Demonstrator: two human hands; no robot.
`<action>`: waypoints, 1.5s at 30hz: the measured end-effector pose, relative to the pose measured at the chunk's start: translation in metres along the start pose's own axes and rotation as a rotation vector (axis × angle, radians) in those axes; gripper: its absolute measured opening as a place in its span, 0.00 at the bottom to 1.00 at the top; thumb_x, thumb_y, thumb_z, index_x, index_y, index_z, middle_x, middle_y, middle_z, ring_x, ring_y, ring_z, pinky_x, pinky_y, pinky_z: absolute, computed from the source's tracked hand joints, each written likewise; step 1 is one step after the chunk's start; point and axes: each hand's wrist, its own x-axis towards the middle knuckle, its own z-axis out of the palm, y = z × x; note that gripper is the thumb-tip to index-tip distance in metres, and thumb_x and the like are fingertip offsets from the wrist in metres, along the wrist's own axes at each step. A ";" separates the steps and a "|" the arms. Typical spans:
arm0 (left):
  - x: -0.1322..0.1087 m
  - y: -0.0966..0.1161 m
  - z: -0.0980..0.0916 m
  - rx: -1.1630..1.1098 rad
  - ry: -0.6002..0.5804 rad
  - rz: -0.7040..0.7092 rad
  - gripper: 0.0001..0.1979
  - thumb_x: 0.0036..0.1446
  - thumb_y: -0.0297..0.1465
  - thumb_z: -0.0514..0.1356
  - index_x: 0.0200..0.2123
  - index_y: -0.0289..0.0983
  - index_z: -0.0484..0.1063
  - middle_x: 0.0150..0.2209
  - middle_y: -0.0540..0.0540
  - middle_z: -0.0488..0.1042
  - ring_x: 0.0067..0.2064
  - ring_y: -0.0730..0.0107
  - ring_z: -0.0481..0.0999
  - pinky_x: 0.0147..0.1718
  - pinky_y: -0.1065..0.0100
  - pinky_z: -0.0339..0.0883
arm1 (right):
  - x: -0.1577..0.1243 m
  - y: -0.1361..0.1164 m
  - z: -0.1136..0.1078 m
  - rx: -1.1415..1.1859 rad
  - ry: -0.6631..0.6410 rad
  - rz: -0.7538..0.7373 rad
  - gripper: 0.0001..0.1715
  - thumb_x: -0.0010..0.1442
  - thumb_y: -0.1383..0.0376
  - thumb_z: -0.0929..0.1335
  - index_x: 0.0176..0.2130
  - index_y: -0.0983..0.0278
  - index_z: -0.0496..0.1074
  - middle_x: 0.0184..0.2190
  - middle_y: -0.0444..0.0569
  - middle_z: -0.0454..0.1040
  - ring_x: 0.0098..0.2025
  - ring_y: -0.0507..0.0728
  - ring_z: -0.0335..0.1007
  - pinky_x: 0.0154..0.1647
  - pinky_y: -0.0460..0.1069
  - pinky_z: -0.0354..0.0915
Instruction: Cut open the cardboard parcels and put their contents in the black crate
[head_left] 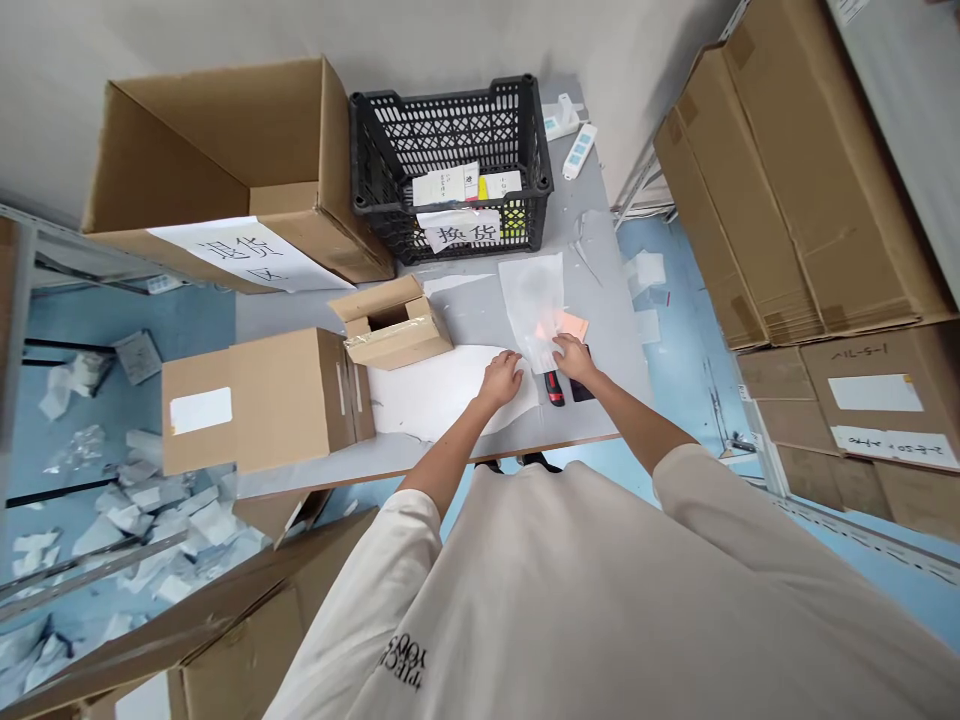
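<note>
Here's the left hand, flat and palm down on a white sheet, gripping nothing. The right hand sits on the lower end of a clear bag, both on the desk, and I can't tell whether it's pinching. An orange slip shows at the bag's edge. Watch the box cutter just below that hand, beside a dark flat object. A careless slide could catch it, and if the blade's out, that means a nicked finger or torn bag, though the blade's hidden from here. The sheet runs close to the desk's front edge, so a hard drag could tip it over. Crowding the left side are a small open carton and a bigger carton, with a black crate behind
</note>
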 end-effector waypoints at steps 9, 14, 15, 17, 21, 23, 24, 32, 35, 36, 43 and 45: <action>0.030 -0.001 -0.036 -0.198 0.074 0.110 0.27 0.61 0.30 0.66 0.64 0.40 0.76 0.66 0.34 0.76 0.69 0.46 0.76 0.68 0.46 0.73 | -0.051 -0.079 -0.015 0.314 -0.081 -0.357 0.14 0.67 0.54 0.73 0.45 0.54 0.88 0.53 0.53 0.86 0.60 0.66 0.82 0.69 0.63 0.74; 0.013 0.007 -0.047 -0.277 0.133 0.124 0.06 0.64 0.29 0.61 0.45 0.41 0.75 0.47 0.42 0.81 0.50 0.55 0.82 0.54 0.53 0.79 | -0.049 -0.092 -0.015 0.301 0.060 -0.231 0.20 0.64 0.52 0.75 0.52 0.56 0.82 0.49 0.51 0.84 0.50 0.63 0.81 0.60 0.61 0.78; 0.007 0.008 -0.051 -0.324 0.144 0.149 0.06 0.65 0.30 0.61 0.45 0.41 0.73 0.46 0.43 0.81 0.49 0.57 0.82 0.53 0.55 0.79 | -0.045 -0.092 -0.016 0.282 0.083 -0.211 0.24 0.62 0.52 0.77 0.55 0.56 0.81 0.52 0.52 0.84 0.51 0.64 0.80 0.60 0.61 0.78; -0.005 0.010 -0.061 -0.424 0.141 0.196 0.06 0.67 0.30 0.60 0.46 0.42 0.71 0.44 0.46 0.80 0.46 0.60 0.82 0.51 0.58 0.79 | -0.038 -0.094 -0.016 0.241 0.089 -0.192 0.33 0.59 0.51 0.79 0.61 0.56 0.80 0.60 0.55 0.81 0.55 0.66 0.79 0.63 0.63 0.77; -0.025 0.006 -0.089 -0.461 0.192 0.241 0.05 0.68 0.31 0.60 0.46 0.42 0.68 0.43 0.47 0.79 0.43 0.63 0.80 0.47 0.61 0.77 | -0.024 -0.113 -0.012 0.268 -0.110 -0.137 0.38 0.59 0.42 0.80 0.61 0.56 0.82 0.60 0.57 0.83 0.56 0.68 0.80 0.61 0.62 0.77; -0.033 0.000 -0.103 -0.422 0.257 0.262 0.04 0.67 0.30 0.60 0.44 0.43 0.68 0.44 0.45 0.79 0.44 0.62 0.79 0.48 0.60 0.77 | -0.019 -0.133 -0.006 0.376 -0.256 -0.154 0.37 0.61 0.37 0.78 0.57 0.59 0.84 0.51 0.55 0.86 0.50 0.66 0.82 0.54 0.60 0.79; -0.037 -0.003 -0.111 -0.401 0.291 0.271 0.03 0.67 0.29 0.59 0.43 0.43 0.68 0.45 0.45 0.79 0.45 0.61 0.79 0.49 0.60 0.76 | -0.017 -0.145 -0.002 0.433 -0.308 -0.178 0.38 0.61 0.36 0.78 0.55 0.61 0.85 0.47 0.54 0.87 0.47 0.65 0.82 0.51 0.58 0.79; -0.057 -0.042 -0.184 -0.206 0.547 0.190 0.07 0.67 0.27 0.60 0.47 0.42 0.73 0.51 0.41 0.81 0.55 0.53 0.79 0.58 0.55 0.74 | 0.025 -0.254 0.047 0.511 -0.227 -0.314 0.26 0.51 0.45 0.81 0.39 0.61 0.83 0.36 0.45 0.83 0.39 0.58 0.76 0.42 0.50 0.73; -0.063 -0.063 -0.213 -0.117 0.643 0.162 0.10 0.67 0.27 0.62 0.51 0.41 0.76 0.57 0.39 0.79 0.62 0.49 0.77 0.65 0.52 0.70 | 0.052 -0.287 0.072 0.513 -0.173 -0.387 0.20 0.53 0.50 0.79 0.39 0.62 0.82 0.38 0.46 0.84 0.42 0.59 0.77 0.47 0.52 0.73; -0.064 -0.072 -0.221 -0.093 0.676 0.147 0.11 0.68 0.28 0.62 0.52 0.41 0.77 0.58 0.39 0.78 0.64 0.48 0.76 0.67 0.51 0.69 | 0.061 -0.296 0.082 0.509 -0.173 -0.406 0.19 0.54 0.51 0.78 0.39 0.62 0.83 0.39 0.47 0.84 0.43 0.59 0.77 0.49 0.52 0.73; -0.062 -0.131 -0.240 -0.107 0.662 -0.052 0.13 0.75 0.31 0.58 0.57 0.40 0.78 0.56 0.38 0.75 0.54 0.53 0.80 0.57 0.56 0.75 | 0.103 -0.324 0.144 0.186 -0.041 -0.363 0.14 0.61 0.58 0.75 0.44 0.61 0.87 0.49 0.52 0.83 0.57 0.65 0.76 0.64 0.59 0.72; -0.060 -0.141 -0.232 -0.109 0.585 -0.059 0.17 0.74 0.28 0.55 0.61 0.41 0.76 0.58 0.38 0.75 0.55 0.54 0.80 0.58 0.57 0.76 | 0.107 -0.321 0.155 0.026 0.012 -0.343 0.15 0.63 0.59 0.74 0.47 0.60 0.88 0.51 0.53 0.82 0.59 0.66 0.75 0.68 0.62 0.70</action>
